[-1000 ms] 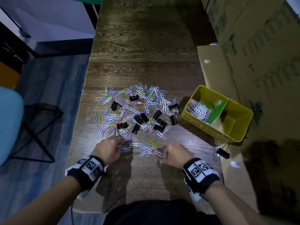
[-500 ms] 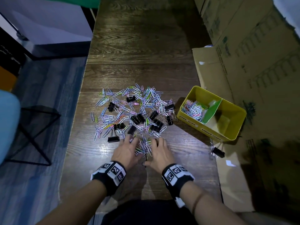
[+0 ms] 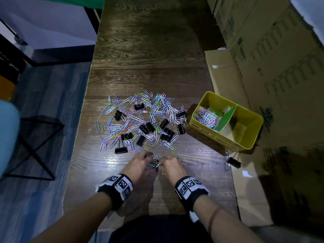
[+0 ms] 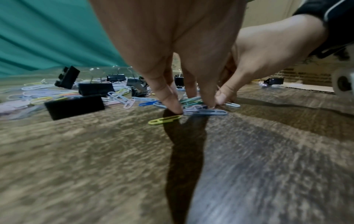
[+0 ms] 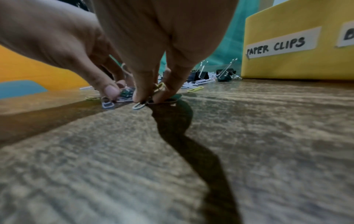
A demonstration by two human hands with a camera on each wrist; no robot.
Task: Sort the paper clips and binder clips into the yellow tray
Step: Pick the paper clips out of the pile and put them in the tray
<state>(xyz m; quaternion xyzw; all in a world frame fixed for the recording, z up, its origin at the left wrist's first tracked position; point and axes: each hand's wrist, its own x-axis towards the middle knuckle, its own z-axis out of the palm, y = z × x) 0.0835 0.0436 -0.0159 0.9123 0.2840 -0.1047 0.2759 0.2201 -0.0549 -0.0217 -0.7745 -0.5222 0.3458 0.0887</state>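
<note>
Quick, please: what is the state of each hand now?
Left hand: fingers curled, pinching paper clips on the table.
Right hand: pinching the same paper clips.

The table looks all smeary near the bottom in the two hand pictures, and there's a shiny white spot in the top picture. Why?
Left wrist view: the table nearest the lens is blurred, while the paper clips at the fingertips look sharper. Right wrist view: the same blur, plus a long dark finger shadow. Head view: a light glares off the wood before the left hand.

Right hand (image 5: 153, 60) fingertips pinch paper clips (image 5: 139, 104) on table (image 5: 249, 136); yellow tray (image 5: 296, 65) right.
</note>
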